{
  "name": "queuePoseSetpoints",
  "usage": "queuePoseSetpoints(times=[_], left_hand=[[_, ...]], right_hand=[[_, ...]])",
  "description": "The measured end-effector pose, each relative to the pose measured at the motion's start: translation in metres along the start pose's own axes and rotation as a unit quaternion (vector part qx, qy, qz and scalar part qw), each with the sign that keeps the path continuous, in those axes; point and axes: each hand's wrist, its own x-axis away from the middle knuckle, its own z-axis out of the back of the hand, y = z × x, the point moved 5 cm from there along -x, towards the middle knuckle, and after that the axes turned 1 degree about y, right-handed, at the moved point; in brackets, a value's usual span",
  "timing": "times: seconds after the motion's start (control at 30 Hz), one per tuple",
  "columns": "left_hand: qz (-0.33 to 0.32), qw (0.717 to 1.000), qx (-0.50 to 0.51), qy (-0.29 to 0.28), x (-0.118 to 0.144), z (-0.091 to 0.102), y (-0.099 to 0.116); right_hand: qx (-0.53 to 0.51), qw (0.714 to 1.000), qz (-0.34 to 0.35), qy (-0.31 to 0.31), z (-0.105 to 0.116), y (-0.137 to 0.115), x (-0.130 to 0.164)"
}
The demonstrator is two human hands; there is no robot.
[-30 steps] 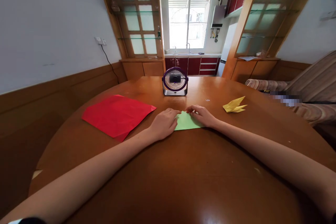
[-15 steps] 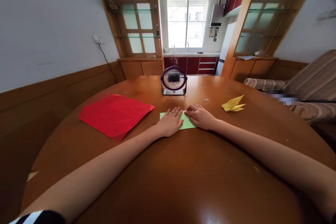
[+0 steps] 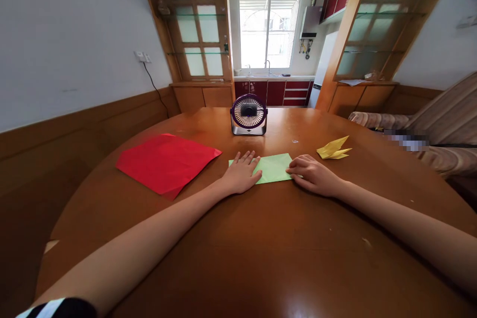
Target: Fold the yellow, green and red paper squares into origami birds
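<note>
A light green sheet of paper [image 3: 275,168], a long rectangle in outline, lies on the table. My left hand [image 3: 242,173] rests flat across its left part, fingers stretched out and a little apart. At the sheet's right end is my right hand [image 3: 313,174], its fingers bent and drawn together with the thumb at the paper's edge. That corner is partly covered by the fingers. To the right lies a yellow folded paper piece [image 3: 333,149] with pointed tips. A large red sheet of paper [image 3: 167,164] spreads out left of my left hand.
A small purple fan [image 3: 249,113] stands on the brown wooden table [image 3: 238,248] beyond the green paper. A striped sofa [image 3: 443,134] is at the right, past the table's rounded edge. A wall [image 3: 74,49] runs along the left.
My right hand has slid right along the green paper, from beside my left hand to the paper's right end, uncovering its middle. My left hand stays in place. The view has shifted slightly.
</note>
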Motion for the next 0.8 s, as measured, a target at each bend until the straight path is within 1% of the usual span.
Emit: queuePoseSetpoints(times=[0.2, 0.37, 0.47, 0.57, 0.63, 0.73, 0.8], left_hand=[[0.010, 1.000, 0.009, -0.009, 0.001, 0.002, -0.001], [0.013, 1.000, 0.016, -0.010, 0.002, 0.003, -0.001], [0.011, 1.000, 0.021, -0.015, 0.001, 0.002, -0.001], [0.015, 0.999, 0.024, -0.016, 0.000, 0.002, -0.002], [0.017, 0.999, 0.026, -0.010, 0.000, 0.002, -0.003], [0.021, 0.999, 0.026, 0.006, 0.001, 0.006, -0.002], [0.028, 0.999, 0.027, 0.020, 0.004, 0.009, -0.001]], right_hand=[[-0.005, 1.000, 0.021, 0.000, 0.012, 0.000, 0.012], [0.004, 0.999, 0.039, 0.022, 0.016, 0.000, 0.014], [0.014, 0.998, 0.037, 0.040, 0.015, -0.001, 0.010], [-0.013, 0.999, 0.016, 0.040, 0.008, -0.004, 0.000], [-0.046, 0.999, -0.006, -0.003, -0.003, -0.006, -0.009], [-0.095, 0.990, -0.025, -0.104, -0.023, -0.006, -0.016], [-0.115, 0.983, -0.037, -0.136, -0.032, -0.003, -0.017]])
